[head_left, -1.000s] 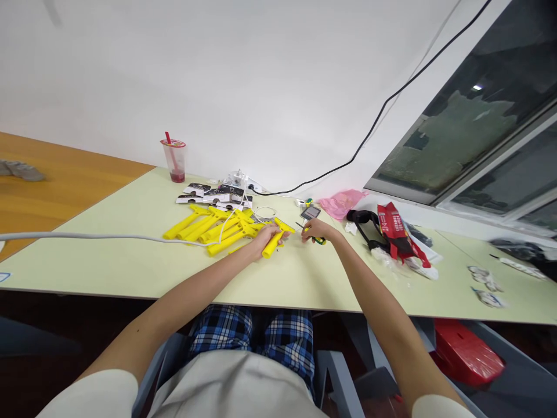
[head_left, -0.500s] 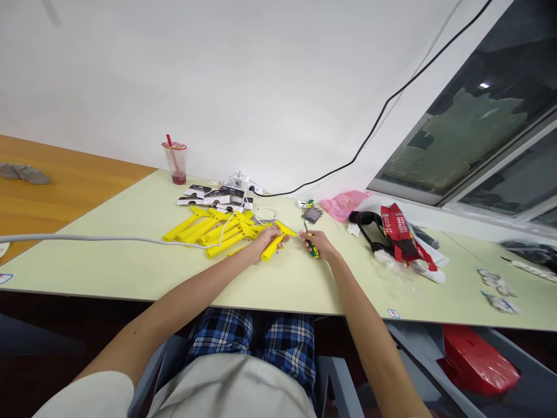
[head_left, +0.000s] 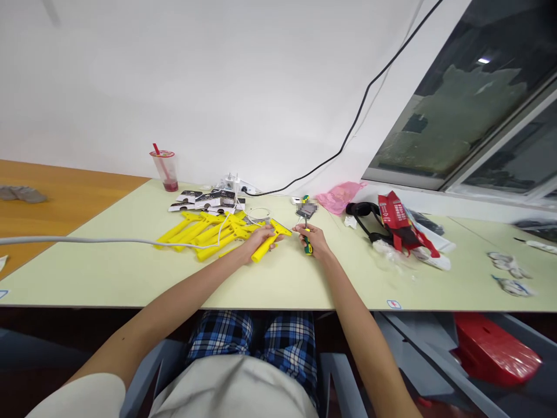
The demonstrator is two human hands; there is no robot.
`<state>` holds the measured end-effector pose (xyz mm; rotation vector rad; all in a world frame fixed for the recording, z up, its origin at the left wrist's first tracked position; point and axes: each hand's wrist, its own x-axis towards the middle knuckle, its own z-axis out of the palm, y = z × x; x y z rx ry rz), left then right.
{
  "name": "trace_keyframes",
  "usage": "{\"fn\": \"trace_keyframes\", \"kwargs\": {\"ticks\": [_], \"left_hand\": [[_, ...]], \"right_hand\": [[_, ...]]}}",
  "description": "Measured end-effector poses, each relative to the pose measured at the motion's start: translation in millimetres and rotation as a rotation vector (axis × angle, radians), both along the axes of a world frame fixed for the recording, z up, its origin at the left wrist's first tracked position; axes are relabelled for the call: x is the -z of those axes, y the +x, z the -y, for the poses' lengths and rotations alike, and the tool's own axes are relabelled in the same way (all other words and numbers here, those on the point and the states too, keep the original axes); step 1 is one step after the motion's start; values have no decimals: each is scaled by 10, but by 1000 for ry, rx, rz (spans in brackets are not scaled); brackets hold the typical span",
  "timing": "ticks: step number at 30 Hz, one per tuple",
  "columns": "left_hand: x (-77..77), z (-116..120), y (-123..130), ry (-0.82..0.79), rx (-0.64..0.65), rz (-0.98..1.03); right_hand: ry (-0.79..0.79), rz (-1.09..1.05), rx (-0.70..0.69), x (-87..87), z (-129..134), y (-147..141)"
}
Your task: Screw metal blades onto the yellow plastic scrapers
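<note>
My left hand is shut around a yellow plastic scraper, whose wide head points right, towards my other hand. My right hand grips a small screwdriver with a yellow-and-green handle, its thin shaft pointing up and away from me. The tip is a little apart from the scraper head. Next to my left hand lies a heap of several similar yellow scrapers, with a thin white cable running over them. Both hands rest above the pale green table.
Printed card packaging and a power strip sit behind the heap. Farther back stand a plastic cup with a red straw and a pink bag. A red bag and a black strap lie to the right.
The screwdriver has swung from lying across my right hand to pointing away from me. The scraper's head has turned toward it. The view has shifted and levelled.
</note>
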<state>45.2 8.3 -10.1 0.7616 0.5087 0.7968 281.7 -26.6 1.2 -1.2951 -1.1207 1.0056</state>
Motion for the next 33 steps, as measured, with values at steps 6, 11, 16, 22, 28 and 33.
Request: {"fn": "trace_keyframes", "kwargs": {"ticks": [6, 11, 16, 22, 28, 33], "left_hand": [[-6, 32, 34, -11, -52, -42], [0, 35, 44, 3, -59, -29], [0, 51, 55, 12, -51, -20], [17, 46, 61, 34, -31, -29], [7, 48, 52, 46, -17, -40], [6, 52, 50, 48, -18, -43]], "right_hand": [[-20, 30, -53, -38, 78, -44], [-9, 54, -112, -56, 97, -66], [-45, 90, -165, -72, 106, -82], [-56, 113, -174, -57, 105, -75], [-55, 122, -172, -47, 91, -65], [-53, 125, -164, -53, 94, -74]]}}
